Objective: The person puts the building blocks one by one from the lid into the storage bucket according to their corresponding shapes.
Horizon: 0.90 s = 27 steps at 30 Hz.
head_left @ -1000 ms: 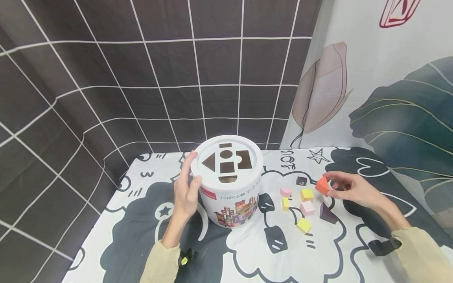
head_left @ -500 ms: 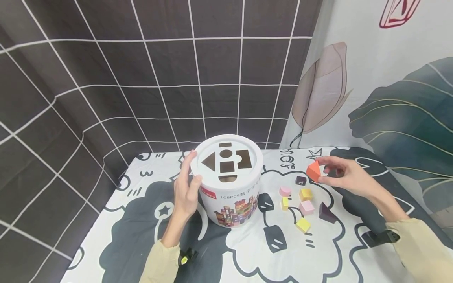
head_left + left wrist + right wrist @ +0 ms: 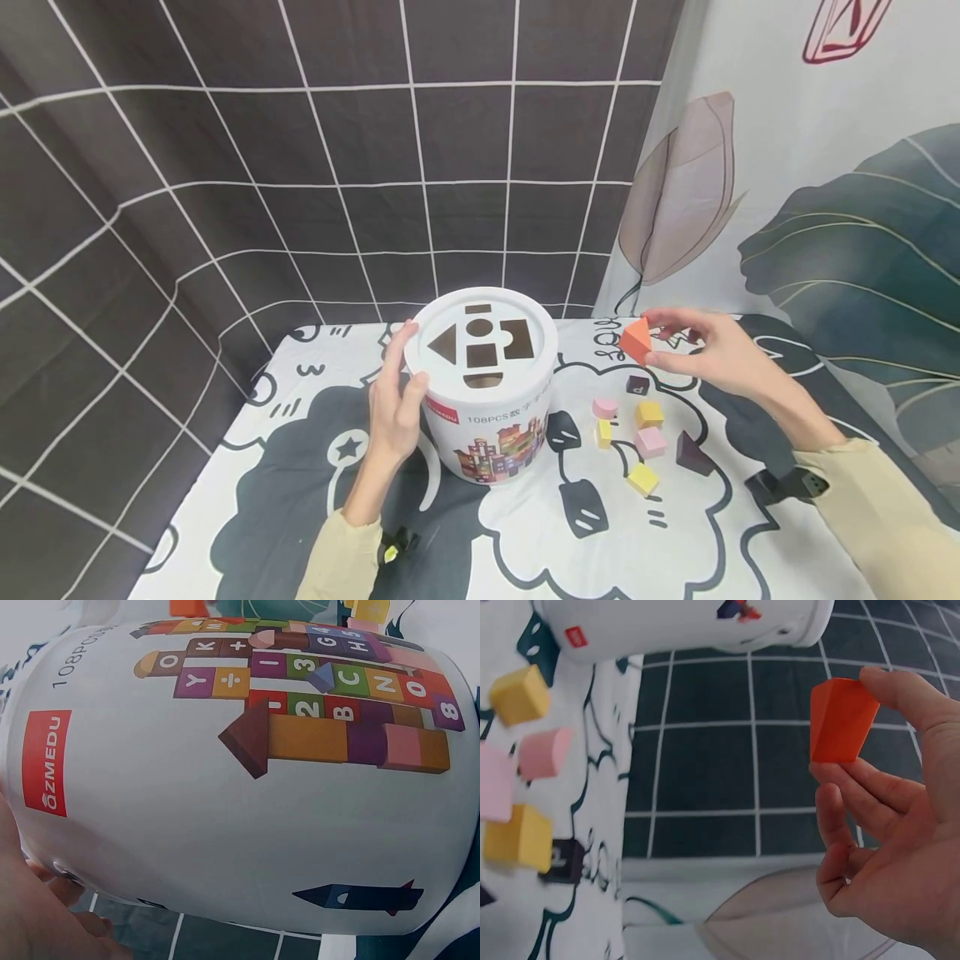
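Seven loose blocks lie on my cloth-covered bench [image 3: 540, 537], to the right of a white bucket [image 3: 491, 433]. Nearest its far end is a small dark cube [image 3: 637, 385] with a letter on it; closer to me come a rounded pink block [image 3: 604, 407], an orange-yellow block [image 3: 649, 413], a small yellow block [image 3: 604, 433], another pink block [image 3: 650, 442], a dark wedge-shaped block [image 3: 695, 454] and, nearest me, a bright yellow block [image 3: 642, 479].

My right hand [image 3: 712, 354] pinches an orange-red wedge [image 3: 636, 340] between thumb and fingertips. I hold it in the air to the right of the bucket, apart from it.

My left hand [image 3: 393, 408] rests against the bucket's left side, thumb and forefinger spread apart, the forefinger reaching up to the rim of the white lid [image 3: 438, 379]. That lid has several cut-out holes, among them a triangle and a circle. The bucket stands upright, with a red label and printed lettered blocks on its wall. Behind everything hangs a dark cloth [image 3: 465, 217] with white grid lines.
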### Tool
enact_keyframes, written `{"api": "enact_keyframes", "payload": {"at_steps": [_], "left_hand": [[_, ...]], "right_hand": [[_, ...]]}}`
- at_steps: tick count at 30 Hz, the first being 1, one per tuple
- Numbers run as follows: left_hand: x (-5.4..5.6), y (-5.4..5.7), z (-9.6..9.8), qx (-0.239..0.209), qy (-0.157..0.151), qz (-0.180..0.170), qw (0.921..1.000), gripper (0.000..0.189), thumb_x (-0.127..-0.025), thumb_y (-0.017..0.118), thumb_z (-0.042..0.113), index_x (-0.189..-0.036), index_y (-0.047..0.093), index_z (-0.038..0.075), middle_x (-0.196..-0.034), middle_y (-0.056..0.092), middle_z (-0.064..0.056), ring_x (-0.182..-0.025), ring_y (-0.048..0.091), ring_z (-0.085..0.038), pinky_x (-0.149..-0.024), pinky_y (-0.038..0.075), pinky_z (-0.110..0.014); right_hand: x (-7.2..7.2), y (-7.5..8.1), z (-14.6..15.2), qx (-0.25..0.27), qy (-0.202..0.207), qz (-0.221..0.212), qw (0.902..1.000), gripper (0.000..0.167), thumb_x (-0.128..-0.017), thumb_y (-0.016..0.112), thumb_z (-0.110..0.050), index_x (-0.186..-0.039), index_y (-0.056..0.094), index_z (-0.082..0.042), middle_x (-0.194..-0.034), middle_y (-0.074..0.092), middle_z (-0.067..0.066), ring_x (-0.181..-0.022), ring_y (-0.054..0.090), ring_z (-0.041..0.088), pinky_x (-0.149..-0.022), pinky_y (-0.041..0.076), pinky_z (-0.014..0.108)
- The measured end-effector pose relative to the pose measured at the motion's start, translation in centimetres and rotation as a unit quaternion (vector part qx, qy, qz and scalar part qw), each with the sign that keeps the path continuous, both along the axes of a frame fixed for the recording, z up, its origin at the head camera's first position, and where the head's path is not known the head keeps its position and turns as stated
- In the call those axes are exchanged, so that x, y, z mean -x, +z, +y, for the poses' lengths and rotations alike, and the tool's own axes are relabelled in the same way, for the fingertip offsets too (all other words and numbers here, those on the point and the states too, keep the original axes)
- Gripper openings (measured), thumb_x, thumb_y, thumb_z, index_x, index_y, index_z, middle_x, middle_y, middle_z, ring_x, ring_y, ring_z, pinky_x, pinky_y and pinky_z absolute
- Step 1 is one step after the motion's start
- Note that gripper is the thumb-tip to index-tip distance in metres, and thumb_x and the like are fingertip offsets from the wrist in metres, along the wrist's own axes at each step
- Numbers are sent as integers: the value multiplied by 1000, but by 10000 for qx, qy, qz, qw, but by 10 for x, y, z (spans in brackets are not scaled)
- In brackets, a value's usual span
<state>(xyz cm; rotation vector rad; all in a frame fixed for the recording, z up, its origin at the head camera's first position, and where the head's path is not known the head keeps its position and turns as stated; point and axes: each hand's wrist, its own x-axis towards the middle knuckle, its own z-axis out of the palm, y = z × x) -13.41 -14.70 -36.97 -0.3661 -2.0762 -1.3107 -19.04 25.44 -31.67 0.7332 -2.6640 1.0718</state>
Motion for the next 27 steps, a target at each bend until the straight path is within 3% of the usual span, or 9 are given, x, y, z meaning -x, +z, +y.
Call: {"api": "enact_keyframes", "payload": {"at_steps": [14, 27], "left_hand": [[-1, 0, 0, -5, -46, 22, 10000, 61, -88, 46, 23, -146, 48, 4, -150, 49, -9, -141, 39, -23, -114, 28, -43], [-1, 1, 0, -14, -57, -2, 10000, 61, -88, 46, 22, -146, 48, 3, -150, 49, -10, -141, 39, -24, -114, 28, -44]], "right_hand": [[9, 34, -41, 93, 490, 232, 9985, 49, -81, 82, -18, -126, 67, -7, -110, 70, 4, -94, 56, 8, -79, 38, 31], [13, 49, -90, 360, 1014, -39, 9942, 51, -80, 83, -18, -126, 66, -6, -114, 70, 6, -104, 59, 22, -83, 39, 41]]}}
